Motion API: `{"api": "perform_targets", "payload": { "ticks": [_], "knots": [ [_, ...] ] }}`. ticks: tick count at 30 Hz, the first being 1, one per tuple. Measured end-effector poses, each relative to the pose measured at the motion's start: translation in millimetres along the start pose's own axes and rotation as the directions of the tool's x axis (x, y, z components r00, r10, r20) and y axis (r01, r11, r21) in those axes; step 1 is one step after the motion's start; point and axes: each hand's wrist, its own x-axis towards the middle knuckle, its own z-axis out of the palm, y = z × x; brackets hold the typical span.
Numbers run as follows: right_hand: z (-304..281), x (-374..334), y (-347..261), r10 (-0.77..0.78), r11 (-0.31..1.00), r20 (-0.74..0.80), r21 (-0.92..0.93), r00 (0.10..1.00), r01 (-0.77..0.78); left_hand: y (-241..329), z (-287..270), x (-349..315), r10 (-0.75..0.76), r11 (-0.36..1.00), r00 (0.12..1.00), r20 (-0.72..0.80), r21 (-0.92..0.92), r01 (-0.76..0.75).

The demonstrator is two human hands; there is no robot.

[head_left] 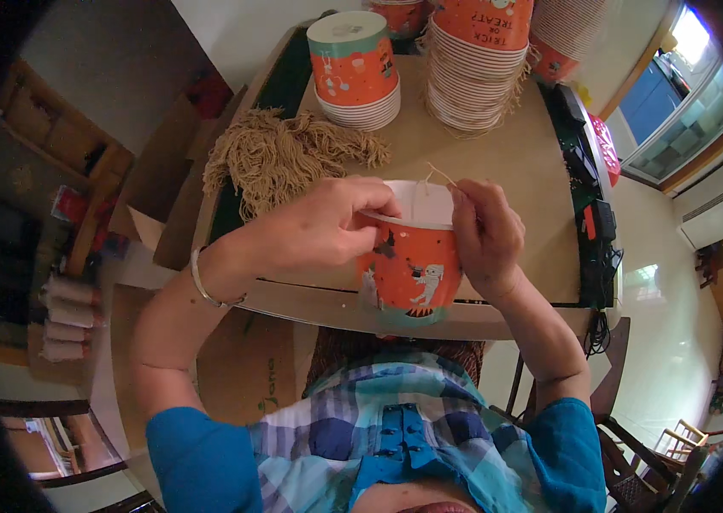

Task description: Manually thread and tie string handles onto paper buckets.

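Note:
An orange paper bucket [408, 269] with Halloween-style drawings and a teal base is held upright at the table's near edge. My left hand [327, 218] is closed on its left rim, with fingertips reaching inside the white interior. On the opposite side, my right hand [488, 227] pinches a thin tan cord [441, 173] at the rim. A short loop of that cord stands above the opening. Whether the cord passes through a hole in the wall is hidden by the fingers. Beyond my left hand lies a loose heap of tan cords [280, 154].
Upside-down stacks of like buckets stand at the back: a short stack [355, 73] and a tall stack [477, 77], with more behind. Dark devices and cables [596, 221] line the table's right edge. Cardboard boxes [161, 197] are left of the table.

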Motion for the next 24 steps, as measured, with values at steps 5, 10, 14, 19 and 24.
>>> {"api": "perform_targets", "payload": {
  "ticks": [5, 10, 14, 19, 24],
  "knots": [
    [-7, 10, -10, -0.282, 0.958, 0.033, -0.051, 0.959, 0.283, 1, -1, -5, 0.031, 0.995, 0.999, -0.006, -0.090, -0.032],
    [-10, 9, -13, -0.345, 0.933, 0.106, -0.069, 0.932, 0.353, -12, 2, -2, 0.227, 0.964, 0.973, -0.037, 0.149, -0.219],
    [-15, -1, -22, -0.176, 0.980, 0.215, -0.051, 0.961, 0.192, -23, 6, -6, 0.349, 0.913, 0.936, -0.051, 0.246, -0.327],
    [-29, 10, -33, 0.290, 0.934, 0.522, 0.028, 0.802, -0.356, -29, 5, -9, 0.402, 0.877, 0.916, -0.003, 0.290, -0.384],
    [-38, 37, -34, 0.355, 0.865, 0.710, -0.003, 0.607, -0.502, -38, 4, -11, 0.428, 0.727, 0.904, 0.016, 0.587, -0.355]
  ]
}}
